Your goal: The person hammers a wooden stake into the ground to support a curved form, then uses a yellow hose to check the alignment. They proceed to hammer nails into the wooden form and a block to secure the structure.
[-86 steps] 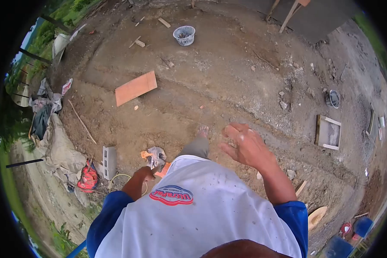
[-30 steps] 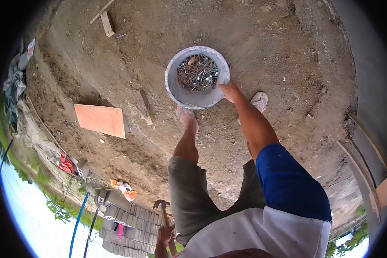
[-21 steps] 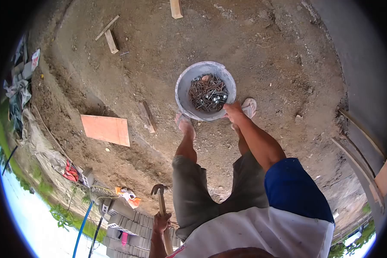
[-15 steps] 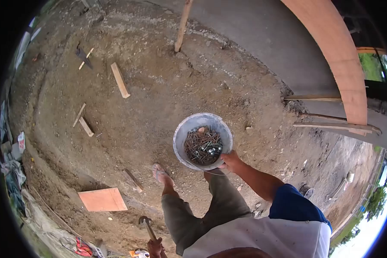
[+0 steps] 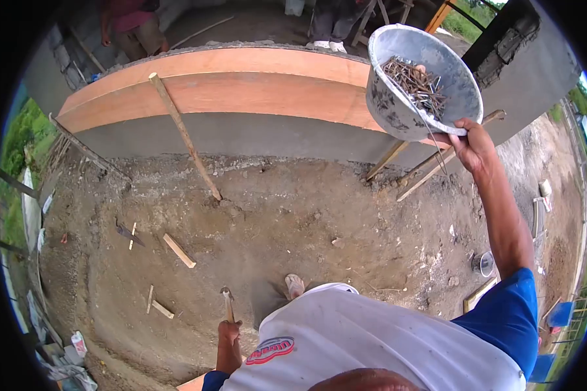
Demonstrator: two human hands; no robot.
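Observation:
My right hand (image 5: 474, 146) grips the near rim of a grey bucket (image 5: 391, 107), raised at the upper right in front of the low wall. Rusty nails (image 5: 416, 85) lie inside, and a wire handle hangs down its side. Down at the lower left, my left hand (image 5: 229, 331) is closed around the handle of a hammer (image 5: 227, 301), whose head points up and away from me.
Long plywood boards (image 5: 254, 91) run along the low wall (image 5: 241, 137), with wooden props (image 5: 188, 140) leaning against them. Two people (image 5: 132, 26) stand beyond the wall. Wood pieces (image 5: 179, 251) and a saw (image 5: 129, 236) lie on the dirt. A small bucket (image 5: 484, 263) is at right.
The bucket has gone from low in front of my legs up to the upper right, my right arm now extended. The view has tilted up, showing the boards and people. The hammer stays in my left hand.

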